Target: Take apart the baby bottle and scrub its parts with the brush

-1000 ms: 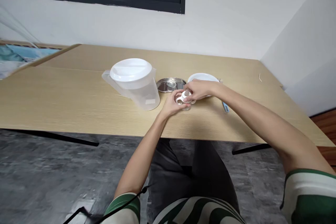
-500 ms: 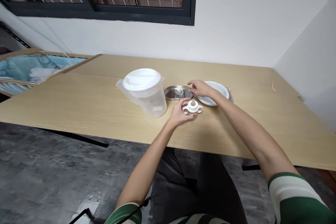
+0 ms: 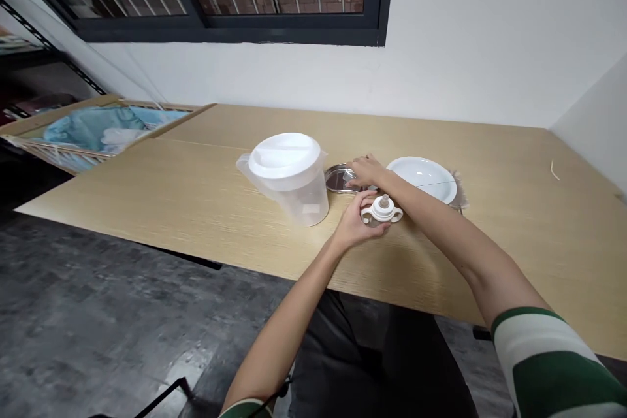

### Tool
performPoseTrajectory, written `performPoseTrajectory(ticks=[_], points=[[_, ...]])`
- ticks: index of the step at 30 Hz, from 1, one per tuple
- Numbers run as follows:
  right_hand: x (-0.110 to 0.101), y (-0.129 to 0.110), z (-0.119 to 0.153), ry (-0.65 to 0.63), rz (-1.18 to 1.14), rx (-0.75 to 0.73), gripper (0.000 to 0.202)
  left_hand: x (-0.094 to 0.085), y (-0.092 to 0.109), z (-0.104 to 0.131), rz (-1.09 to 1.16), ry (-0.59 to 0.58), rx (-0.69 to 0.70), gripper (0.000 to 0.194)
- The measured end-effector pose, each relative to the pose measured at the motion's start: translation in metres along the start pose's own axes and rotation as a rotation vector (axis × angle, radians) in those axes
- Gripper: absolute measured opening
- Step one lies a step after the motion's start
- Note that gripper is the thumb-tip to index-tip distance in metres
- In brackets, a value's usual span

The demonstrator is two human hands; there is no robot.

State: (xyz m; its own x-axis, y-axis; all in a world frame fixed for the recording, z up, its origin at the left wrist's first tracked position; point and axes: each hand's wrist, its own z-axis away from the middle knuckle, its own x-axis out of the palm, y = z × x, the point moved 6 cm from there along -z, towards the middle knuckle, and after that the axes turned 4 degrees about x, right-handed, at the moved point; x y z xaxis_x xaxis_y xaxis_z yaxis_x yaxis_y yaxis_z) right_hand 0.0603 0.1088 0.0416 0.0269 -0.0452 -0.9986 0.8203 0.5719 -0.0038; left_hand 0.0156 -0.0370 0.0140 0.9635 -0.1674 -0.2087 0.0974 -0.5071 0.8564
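– Since the last frame, R hand (image 3: 366, 172) has gone further over the steel tray (image 3: 335, 173), off the L edge of the white plate (image 3: 426, 171). View's swung too, so some of that shift is just the cam. L hand (image 3: 356, 225)?

– Same spot, at the bottle (image 3: 383, 210). Thumb near side, fingers far side, clamped on it just below the white two-handled collar. Bottle's upright on the table (image 3: 220, 163), in front of the tray, w/ teat up & uncovered.

– And R grip?

– Can't tell. Fingertips are down at a small clear piece (image 3: 349, 174) in the tray, but the hand hides most of it. Might be pinched, might be only touched.

– What step, d'you reckon?

– Prob. a reach for that clear piece while L steadies the bottle. Could be the teat's cover, tho that's a guess from shape & position.

– So what does the next move need?

– Firm pinch on the clear piece, then a lift straight up so it clears the tray rim. L stays put, else the bottle could tip. Also mind the pitcher (image 3: 290, 186), just L of the tray: not much room for a sideways swing.

– OK, noted.
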Motion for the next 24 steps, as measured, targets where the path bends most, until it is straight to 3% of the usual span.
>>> performPoseTrajectory(ticks=[3, 7, 11, 14, 18, 24], points=[[-0.002, -0.002, 0.004, 0.008, -0.014, -0.006, 0.05, 0.0, 0.0, 0.0, -0.008, 0.003, 0.002, 0.075], [-0.031, 0.018, 0.026, 0.158, -0.238, 0.107, 0.07, 0.001, -0.002, 0.001, 0.007, -0.006, -0.014, 0.076], [-0.071, 0.044, 0.073, 0.207, -0.479, 0.143, 0.067, 0.002, -0.001, 0.001, 0.033, -0.015, -0.017, 0.076], [-0.1, 0.051, 0.115, 0.193, -0.593, 0.121, 0.065, 0.002, 0.001, 0.001, 0.033, -0.009, -0.017, 0.074], [-0.121, 0.03, 0.158, 0.074, -0.535, -0.006, 0.056, 0.003, 0.001, 0.001, 0.036, 0.005, -0.015, 0.074], [-0.112, -0.01, 0.17, -0.113, -0.245, -0.111, 0.042, 0.005, -0.003, 0.002, 0.076, 0.008, 0.019, 0.074]])
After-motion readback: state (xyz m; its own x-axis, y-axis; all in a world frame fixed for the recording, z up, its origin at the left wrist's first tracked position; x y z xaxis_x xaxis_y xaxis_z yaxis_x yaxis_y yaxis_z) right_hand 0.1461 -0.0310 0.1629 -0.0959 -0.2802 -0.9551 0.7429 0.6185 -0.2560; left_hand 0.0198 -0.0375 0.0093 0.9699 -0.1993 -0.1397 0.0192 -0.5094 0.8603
